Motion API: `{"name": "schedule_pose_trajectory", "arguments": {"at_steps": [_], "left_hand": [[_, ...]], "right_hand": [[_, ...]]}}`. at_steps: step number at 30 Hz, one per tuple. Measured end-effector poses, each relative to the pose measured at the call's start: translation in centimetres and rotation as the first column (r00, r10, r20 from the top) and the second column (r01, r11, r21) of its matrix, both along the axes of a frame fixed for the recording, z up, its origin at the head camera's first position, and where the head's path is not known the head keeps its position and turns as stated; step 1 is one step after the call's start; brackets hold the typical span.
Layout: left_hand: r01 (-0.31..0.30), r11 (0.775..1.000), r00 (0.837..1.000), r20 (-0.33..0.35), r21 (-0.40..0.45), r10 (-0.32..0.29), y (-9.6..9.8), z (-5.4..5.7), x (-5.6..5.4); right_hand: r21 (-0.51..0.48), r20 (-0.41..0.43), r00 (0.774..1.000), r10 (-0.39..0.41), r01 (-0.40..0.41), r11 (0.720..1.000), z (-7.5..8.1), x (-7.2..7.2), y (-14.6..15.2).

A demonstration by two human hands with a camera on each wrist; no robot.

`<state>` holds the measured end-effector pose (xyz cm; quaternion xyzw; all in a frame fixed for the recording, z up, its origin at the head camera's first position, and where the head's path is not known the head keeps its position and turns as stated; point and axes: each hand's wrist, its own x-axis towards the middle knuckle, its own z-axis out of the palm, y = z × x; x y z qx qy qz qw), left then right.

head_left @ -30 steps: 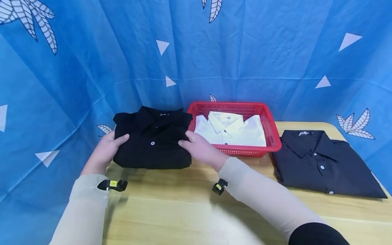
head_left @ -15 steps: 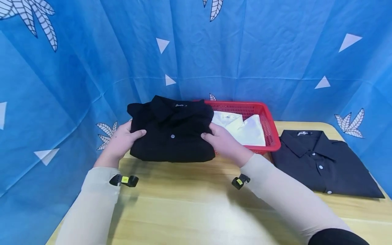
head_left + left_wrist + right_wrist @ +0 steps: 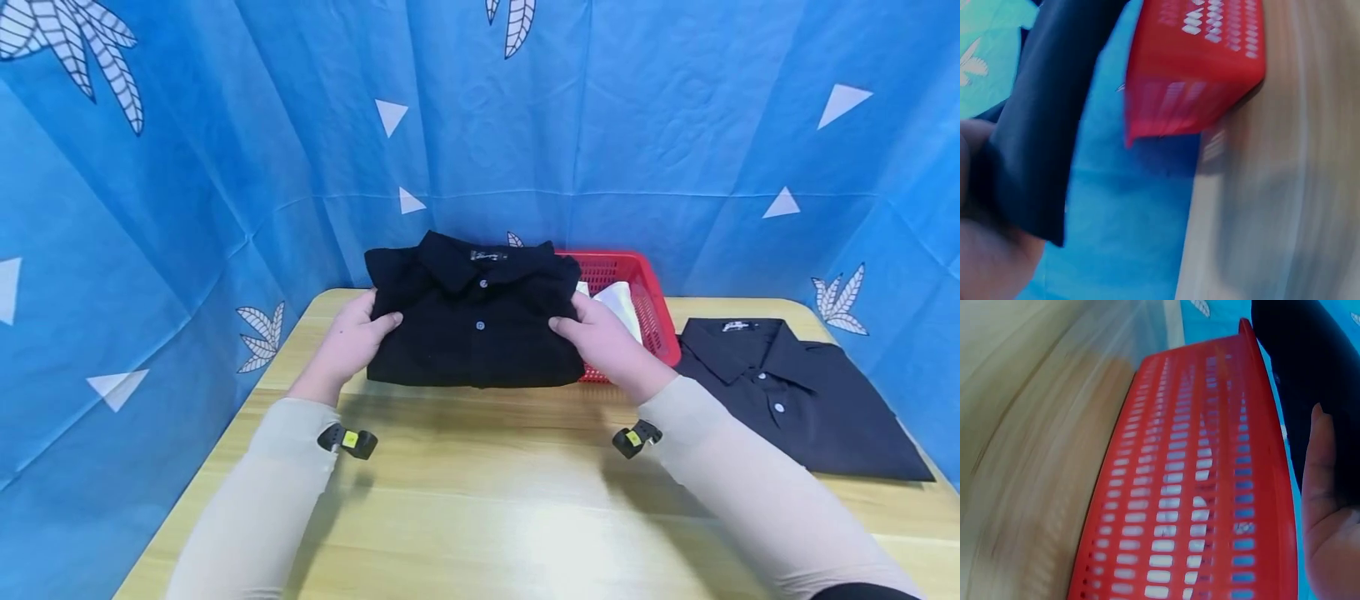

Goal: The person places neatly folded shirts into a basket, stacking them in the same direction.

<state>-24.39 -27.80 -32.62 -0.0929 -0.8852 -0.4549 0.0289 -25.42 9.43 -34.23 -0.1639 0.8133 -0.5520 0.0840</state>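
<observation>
A folded black shirt [image 3: 480,342], collar at the back and buttons facing up, is held in the air between both hands. My left hand [image 3: 348,337] grips its left side, thumb on top. On the opposite side my right hand [image 3: 603,337] pinches the edge the same way. Behind and below the shirt stands a red perforated basket [image 3: 652,308], its left part hidden by the cloth. A strip of a white shirt [image 3: 621,307] shows inside it. In the right wrist view the basket's slotted wall [image 3: 1179,469] lies close beside the held shirt [image 3: 1310,356].
A second folded black shirt [image 3: 795,400] lies on the wooden table [image 3: 465,500] at the right, partly covered by my right forearm. A blue patterned curtain [image 3: 480,108] hangs behind the table and along its left side.
Both hands have carried the black shirt rightward, from left of the basket to in front of and over its left part. More of the white shirt is now covered from view.
</observation>
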Motion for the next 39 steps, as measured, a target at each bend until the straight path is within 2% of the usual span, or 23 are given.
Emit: {"name": "schedule_pose_trajectory", "arguments": {"at_steps": [3, 6, 9, 14, 21, 26, 33, 39], "left_hand": [[-0.034, 0.999, 0.999, -0.043, -0.014, 0.033, 1.4, -0.4, -0.5], [-0.051, 0.998, 0.997, -0.056, -0.026, 0.050, 2.8, -0.7, -1.0], [-0.044, 0.998, 0.998, -0.046, -0.046, 0.041, 4.0, -0.9, -1.3], [-0.028, 0.998, 0.999, -0.023, -0.060, 0.027, 5.6, -1.2, -2.0], [-0.005, 0.999, 0.999, -0.051, -0.045, 0.003, 7.7, -1.4, -3.4], [-0.005, 0.999, 0.999, -0.047, -0.041, 0.003, 8.9, -1.5, -4.2], [0.012, 0.998, 0.996, -0.086, -0.057, -0.016, 10.4, -1.5, -5.3], [0.001, 0.999, 0.999, -0.041, -0.053, -0.003, 11.9, -1.9, -6.0]], "right_hand": [[-0.017, 0.012, 1.000, -0.011, 0.012, 1.000, 0.0, -0.2, 0.9], [-0.041, 0.011, 1.000, -0.020, 0.020, 0.999, 0.1, -0.3, 1.8], [-0.043, 0.005, 0.999, -0.038, 0.038, 0.998, 0.0, -0.5, 2.8], [0.014, -0.015, 0.997, -0.070, 0.070, 0.997, -0.2, -0.8, 4.2], [-0.006, -0.010, 0.992, -0.124, 0.124, 0.992, -0.5, -1.5, 6.1], [0.041, -0.022, 0.988, -0.153, 0.154, 0.987, -0.5, -2.1, 6.8], [0.084, -0.029, 0.985, -0.170, 0.172, 0.982, -0.2, -2.6, 7.9], [0.154, -0.091, 0.977, -0.192, 0.204, 0.967, -0.4, -3.2, 8.7]]}}
